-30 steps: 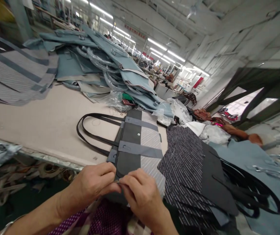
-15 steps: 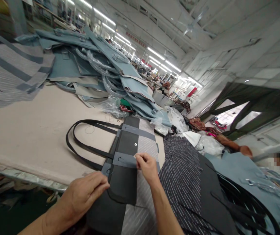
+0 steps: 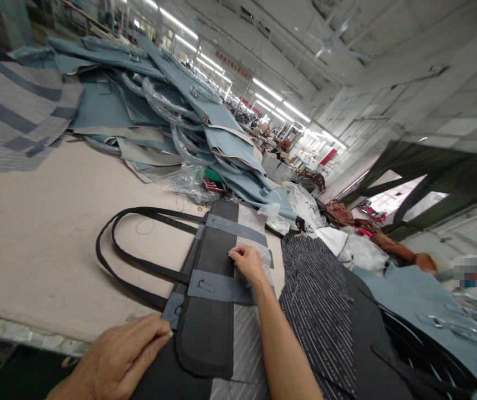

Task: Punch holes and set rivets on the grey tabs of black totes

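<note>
A dark grey tote bag panel (image 3: pixel 211 328) with pale striped fabric (image 3: pixel 244 339) lies in front of me. Black handles (image 3: pixel 138 264) loop out to its left, and blue-grey straps (image 3: pixel 222 286) cross it. My right hand (image 3: pixel 247 262) is closed in a pinch over the panel's edge, between the two straps. Whatever its fingertips hold is hidden. Beside the bag's left edge, just below a handle tab (image 3: pixel 174 311), my left hand (image 3: pixel 125 355) is closed too, thumb against forefinger. A tiny pale bit shows at its fingertips, too small to name.
Blue bag pieces (image 3: pixel 109 105) are heaped at the back of the beige table (image 3: pixel 46 239). A red calculator-like object (image 3: pixel 213 185) sits by clear plastic (image 3: pixel 190 183). Dark striped fabric (image 3: pixel 317 300) lies close on the right, with more blue pieces (image 3: pixel 405 283) beyond.
My right hand has moved up from the nearer strap and now covers the small metal stud that showed before. My left hand and the bag's near end sit lower and further left in view.
</note>
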The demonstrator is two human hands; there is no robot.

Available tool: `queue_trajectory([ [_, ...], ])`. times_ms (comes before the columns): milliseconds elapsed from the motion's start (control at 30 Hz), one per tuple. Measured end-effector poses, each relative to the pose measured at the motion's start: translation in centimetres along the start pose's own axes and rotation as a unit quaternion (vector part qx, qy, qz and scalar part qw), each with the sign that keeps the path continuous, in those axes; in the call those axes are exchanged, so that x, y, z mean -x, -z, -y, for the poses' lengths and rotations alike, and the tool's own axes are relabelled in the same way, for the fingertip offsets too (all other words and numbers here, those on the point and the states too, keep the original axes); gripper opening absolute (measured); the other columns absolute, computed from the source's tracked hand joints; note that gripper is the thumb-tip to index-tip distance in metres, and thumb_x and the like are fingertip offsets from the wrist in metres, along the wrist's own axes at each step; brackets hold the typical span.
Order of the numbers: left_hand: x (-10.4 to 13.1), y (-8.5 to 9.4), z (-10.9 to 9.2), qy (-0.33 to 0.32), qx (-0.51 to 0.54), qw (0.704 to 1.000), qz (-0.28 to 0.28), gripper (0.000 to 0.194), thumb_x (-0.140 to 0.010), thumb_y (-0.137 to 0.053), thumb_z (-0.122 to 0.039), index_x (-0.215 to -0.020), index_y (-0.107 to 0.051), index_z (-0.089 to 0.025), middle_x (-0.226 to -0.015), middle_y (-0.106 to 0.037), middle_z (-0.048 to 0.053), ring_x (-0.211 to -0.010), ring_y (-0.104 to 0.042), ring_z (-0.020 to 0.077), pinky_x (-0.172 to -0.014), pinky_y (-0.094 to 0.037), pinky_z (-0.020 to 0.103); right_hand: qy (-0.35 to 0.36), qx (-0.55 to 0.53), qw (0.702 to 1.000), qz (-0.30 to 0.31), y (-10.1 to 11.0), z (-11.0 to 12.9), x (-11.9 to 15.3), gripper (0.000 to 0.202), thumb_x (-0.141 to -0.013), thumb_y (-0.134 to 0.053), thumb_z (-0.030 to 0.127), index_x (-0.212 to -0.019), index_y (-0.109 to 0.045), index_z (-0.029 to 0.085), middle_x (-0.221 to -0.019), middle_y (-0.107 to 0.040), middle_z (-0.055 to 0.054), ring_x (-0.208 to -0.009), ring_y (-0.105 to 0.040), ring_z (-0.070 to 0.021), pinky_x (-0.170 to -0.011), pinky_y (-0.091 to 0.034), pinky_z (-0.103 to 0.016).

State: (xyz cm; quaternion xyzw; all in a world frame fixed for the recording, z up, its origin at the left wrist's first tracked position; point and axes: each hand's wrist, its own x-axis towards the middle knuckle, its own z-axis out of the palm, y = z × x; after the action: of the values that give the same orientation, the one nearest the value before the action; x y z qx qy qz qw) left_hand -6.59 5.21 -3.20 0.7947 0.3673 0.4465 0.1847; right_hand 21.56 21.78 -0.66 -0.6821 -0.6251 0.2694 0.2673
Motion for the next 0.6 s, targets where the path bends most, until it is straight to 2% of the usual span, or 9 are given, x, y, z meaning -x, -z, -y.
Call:
queue_trajectory([
  [100, 0.2, -0.2, 0.3, 0.005, 0.005, 1.0, 0.017, 0.013, -0.102, -0.049, -0.025, -0.098, -0.061, -0.029, -0.078, -0.068, -0.006, -0.067, -0.067, 0.0115, -0.064, -0.048, 0.018, -0.019, 0.029, 0.999, -0.015, 0.1, -0.1, -0.4, 0.01, -0.085, -0.075, 0.024, -0.081, -0.067, 0.017, -0.059, -0.062, 0.007, -0.052, -0.059, -0.0124, -0.059, -0.048, -0.026],
  [200, 0.3, -0.3, 0.4, 0.007, 0.014, 1.0, 0.018, 0.014, -0.103, -0.049, -0.025, -0.096, -0.061, -0.028, -0.077, -0.067, -0.006, -0.067, -0.066, 0.011, -0.064, -0.048, 0.018, -0.043, 0.051, 0.997, -0.034, 0.9, -0.1, -0.4, 0.019, -0.077, -0.079, 0.029, -0.087, -0.067, 0.019, -0.048, -0.058, 0.008, -0.043, -0.056, -0.0161, -0.048, -0.042, -0.027],
  [267, 0.3, -0.2, 0.2, 0.006, 0.019, 1.0, 0.011, 0.015, -0.102, -0.049, -0.026, -0.094, -0.061, -0.028, -0.076, -0.067, -0.006, -0.066, -0.066, 0.0105, -0.063, -0.047, 0.018, -0.033, 0.067, 0.996, -0.055, 1.1, 0.7, 0.2, 0.021, -0.076, -0.08, 0.032, -0.088, -0.067, 0.019, -0.049, -0.059, 0.006, -0.047, -0.059, -0.0188, -0.05, -0.044, -0.028],
  [333, 0.3, -0.1, 0.1, 0.013, 0.023, 0.999, 0.019, 0.016, -0.102, -0.05, -0.026, -0.092, -0.061, -0.028, -0.075, -0.067, -0.006, -0.066, -0.066, 0.0102, -0.063, -0.047, 0.017, 0.006, 0.076, 0.994, -0.073, 0.5, 2.2, 1.6, 0.016, -0.082, -0.074, 0.031, -0.091, -0.07, 0.018, -0.061, -0.066, 0.001, -0.06, -0.064, -0.0205, -0.061, -0.049, -0.03],
  [400, 0.3, 0.0, 0.0, 0.022, 0.028, 0.999, 0.031, 0.016, -0.101, -0.051, -0.025, -0.089, -0.062, -0.027, -0.074, -0.067, -0.006, -0.067, -0.066, 0.0105, -0.063, -0.047, 0.017, 0.069, 0.071, 0.993, -0.063, -1.0, 4.4, 3.8, 0.013, -0.087, -0.069, 0.03, -0.095, -0.073, 0.02, -0.08, -0.073, -0.003, -0.077, -0.068, -0.02, -0.076, -0.052, -0.031],
  [467, 0.3, 0.0, 0.1, 0.032, 0.034, 0.998, 0.038, 0.015, -0.099, -0.053, -0.026, -0.087, -0.063, -0.026, -0.073, -0.067, -0.005, -0.066, -0.066, 0.0111, -0.062, -0.048, 0.017, 0.148, 0.077, 0.986, -0.02, -3.5, 6.7, 6.2, 0.016, -0.086, -0.074, 0.033, -0.098, -0.075, 0.023, -0.096, -0.074, -0.004, -0.09, -0.069, -0.0202, -0.087, -0.052, -0.031],
  [533, 0.4, -0.1, 0.3, 0.041, 0.049, 0.997, 0.039, 0.015, -0.097, -0.056, -0.027, -0.085, -0.065, -0.027, -0.072, -0.068, -0.004, -0.066, -0.067, 0.0116, -0.061, -0.05, 0.016, 0.218, 0.137, 0.966, 0.015, -6.1, 8.4, 8.1, 0.025, -0.083, -0.079, 0.04, -0.1, -0.077, 0.023, -0.106, -0.072, -0.008, -0.099, -0.067, -0.0251, -0.089, -0.053, -0.036],
  [600, 0.7, -0.1, 0.9, 0.047, 0.071, 0.995, 0.044, 0.017, -0.096, -0.057, -0.031, -0.084, -0.068, -0.027, -0.073, -0.071, -0.004, -0.066, -0.069, 0.0125, -0.062, -0.054, 0.015, 0.247, 0.227, 0.942, 0.01, -8.3, 9.4, 9.0, 0.031, -0.087, -0.075, 0.047, -0.099, -0.076, 0.018, -0.105, -0.071, -0.013, -0.1, -0.065, -0.0301, -0.084, -0.055, -0.041],
])
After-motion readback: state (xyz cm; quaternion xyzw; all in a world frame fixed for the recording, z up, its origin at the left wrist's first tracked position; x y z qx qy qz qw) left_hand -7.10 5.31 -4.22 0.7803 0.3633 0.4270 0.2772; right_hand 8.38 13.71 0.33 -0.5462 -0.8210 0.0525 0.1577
